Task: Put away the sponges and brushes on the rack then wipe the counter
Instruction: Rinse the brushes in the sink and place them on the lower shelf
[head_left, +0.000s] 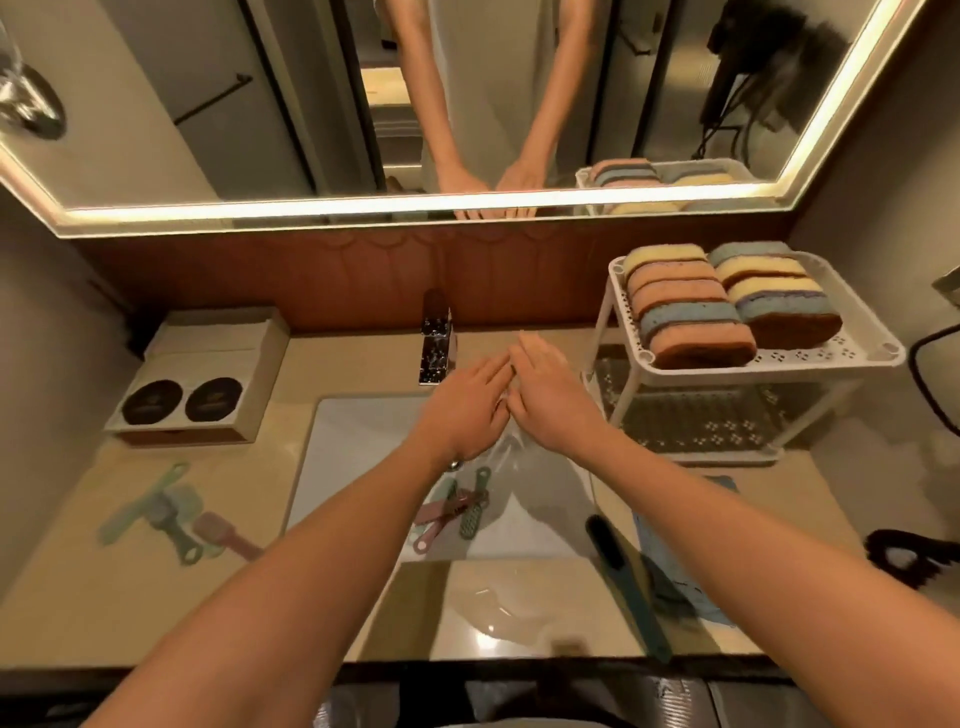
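Note:
Several striped sponges in yellow, pink and blue fill the top tier of a white two-tier rack at the right of the counter. Pink and green brushes lie in the white sink. More green and pink brushes rest on the counter to the left. A dark brush with a teal handle lies right of the sink. My left hand and my right hand meet above the sink by the faucet. A clear plastic bag hangs from where their fingers touch.
A box with two dark round lids stands at the back left. A blue cloth lies on the counter in front of the rack, a black object at the far right. More clear plastic sits on the front counter edge. A mirror spans the wall.

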